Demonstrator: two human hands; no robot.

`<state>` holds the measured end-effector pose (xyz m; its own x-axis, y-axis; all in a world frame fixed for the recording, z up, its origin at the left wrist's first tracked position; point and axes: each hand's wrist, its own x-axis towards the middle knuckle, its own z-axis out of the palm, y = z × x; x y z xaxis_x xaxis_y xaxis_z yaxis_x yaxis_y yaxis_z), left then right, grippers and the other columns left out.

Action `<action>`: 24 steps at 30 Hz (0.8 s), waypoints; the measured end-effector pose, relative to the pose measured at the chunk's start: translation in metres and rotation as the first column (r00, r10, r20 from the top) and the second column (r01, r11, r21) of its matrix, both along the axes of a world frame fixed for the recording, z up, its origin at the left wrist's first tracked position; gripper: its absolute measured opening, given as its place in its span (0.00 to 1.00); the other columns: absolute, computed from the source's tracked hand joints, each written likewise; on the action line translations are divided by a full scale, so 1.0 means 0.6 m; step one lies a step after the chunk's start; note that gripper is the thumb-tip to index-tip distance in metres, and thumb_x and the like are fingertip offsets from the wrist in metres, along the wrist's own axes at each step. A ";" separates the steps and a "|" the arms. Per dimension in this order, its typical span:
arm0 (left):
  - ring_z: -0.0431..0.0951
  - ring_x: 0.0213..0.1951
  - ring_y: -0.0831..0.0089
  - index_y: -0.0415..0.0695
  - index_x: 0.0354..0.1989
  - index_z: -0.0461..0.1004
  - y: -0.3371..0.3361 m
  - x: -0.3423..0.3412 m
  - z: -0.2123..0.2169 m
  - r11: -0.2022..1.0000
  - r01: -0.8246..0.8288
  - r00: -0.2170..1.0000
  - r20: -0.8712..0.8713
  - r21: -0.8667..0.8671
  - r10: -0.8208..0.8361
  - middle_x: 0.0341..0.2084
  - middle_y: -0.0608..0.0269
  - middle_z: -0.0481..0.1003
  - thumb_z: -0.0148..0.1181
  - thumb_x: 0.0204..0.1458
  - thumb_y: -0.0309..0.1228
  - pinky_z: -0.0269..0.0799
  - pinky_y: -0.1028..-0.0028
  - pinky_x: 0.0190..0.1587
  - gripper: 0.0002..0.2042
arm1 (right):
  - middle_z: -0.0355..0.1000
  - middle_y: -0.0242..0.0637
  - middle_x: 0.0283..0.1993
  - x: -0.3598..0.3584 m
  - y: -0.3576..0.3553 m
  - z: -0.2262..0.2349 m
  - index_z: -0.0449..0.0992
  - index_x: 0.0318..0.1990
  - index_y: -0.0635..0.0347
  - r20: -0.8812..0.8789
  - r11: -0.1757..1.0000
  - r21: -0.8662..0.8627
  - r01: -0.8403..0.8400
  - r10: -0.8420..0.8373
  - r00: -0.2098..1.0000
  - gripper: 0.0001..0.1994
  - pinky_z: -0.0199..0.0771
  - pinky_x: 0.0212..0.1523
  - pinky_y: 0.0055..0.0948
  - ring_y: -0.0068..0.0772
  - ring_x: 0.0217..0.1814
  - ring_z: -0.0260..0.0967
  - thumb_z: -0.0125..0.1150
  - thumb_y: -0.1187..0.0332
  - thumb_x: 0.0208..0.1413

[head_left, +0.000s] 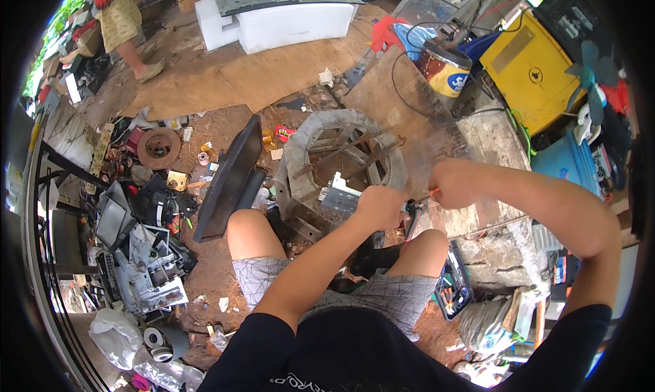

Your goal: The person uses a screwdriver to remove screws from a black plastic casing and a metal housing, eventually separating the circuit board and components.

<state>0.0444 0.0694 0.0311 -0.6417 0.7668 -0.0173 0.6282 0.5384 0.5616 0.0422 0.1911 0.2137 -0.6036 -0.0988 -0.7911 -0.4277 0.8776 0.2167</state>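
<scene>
My left hand [383, 206] is closed round a grey metal electronic part [339, 195] with a white edge, which juts out to the left above the round stand. To its right, my right hand [452, 183] is closed in a fist. A bit of orange [434, 193] shows at its fingers; the rest of that thing is hidden. Just beyond my knees stands the grey ring-shaped metal stand [298, 153], open in the middle. A flat black screen [229, 179] leans upright beside my left knee.
At left lie heaped metal and electronic scraps [151, 272] and a rusty disc [159, 146]. A wooden board [477, 211] lies on concrete at right, a tool tray [452, 283] below it. White foam blocks [293, 32] are at the back; another person [124, 20] stands far left.
</scene>
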 end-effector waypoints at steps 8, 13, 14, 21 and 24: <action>0.80 0.41 0.56 0.48 0.40 0.78 0.000 0.004 -0.009 0.993 -0.039 0.997 -0.062 0.109 0.045 0.34 0.55 0.79 0.64 0.46 0.48 0.74 0.58 0.41 0.19 | 0.73 0.42 0.35 0.045 0.018 -0.003 0.76 0.41 0.61 -0.374 0.817 -0.228 -0.530 0.429 0.822 0.14 0.77 0.37 0.42 0.51 0.38 0.73 0.61 0.68 0.45; 0.80 0.39 0.55 0.46 0.38 0.77 0.011 -0.003 -0.011 0.996 -0.023 0.998 -0.063 0.088 0.029 0.31 0.55 0.79 0.64 0.47 0.48 0.74 0.57 0.40 0.19 | 0.75 0.47 0.38 0.031 0.058 -0.018 0.73 0.47 0.62 -0.512 0.771 -0.530 -0.353 0.041 0.858 0.18 0.75 0.41 0.46 0.54 0.41 0.73 0.61 0.66 0.47; 0.80 0.39 0.55 0.46 0.38 0.77 0.011 -0.003 -0.008 0.995 -0.027 0.997 -0.063 0.094 0.033 0.31 0.55 0.79 0.64 0.48 0.48 0.74 0.57 0.39 0.19 | 0.75 0.48 0.38 0.031 0.061 -0.014 0.72 0.48 0.62 -0.500 0.777 -0.552 -0.304 -0.017 0.866 0.19 0.75 0.42 0.46 0.54 0.42 0.73 0.61 0.66 0.48; 0.80 0.38 0.55 0.47 0.41 0.77 0.012 0.000 -0.008 0.998 -0.028 0.996 -0.081 0.059 0.033 0.31 0.56 0.79 0.65 0.47 0.47 0.73 0.58 0.40 0.19 | 0.76 0.50 0.35 0.065 0.027 0.020 0.72 0.49 0.59 -0.465 0.956 -0.284 -0.076 -0.068 0.883 0.17 0.73 0.44 0.46 0.53 0.41 0.74 0.61 0.67 0.51; 0.79 0.39 0.55 0.49 0.42 0.78 0.011 -0.001 -0.011 0.995 -0.022 0.994 -0.104 0.094 0.032 0.32 0.57 0.80 0.65 0.46 0.47 0.73 0.58 0.40 0.19 | 0.76 0.50 0.37 0.063 0.065 -0.014 0.73 0.48 0.57 -0.636 0.715 -0.504 -0.484 0.072 0.769 0.16 0.73 0.42 0.46 0.52 0.41 0.74 0.61 0.63 0.53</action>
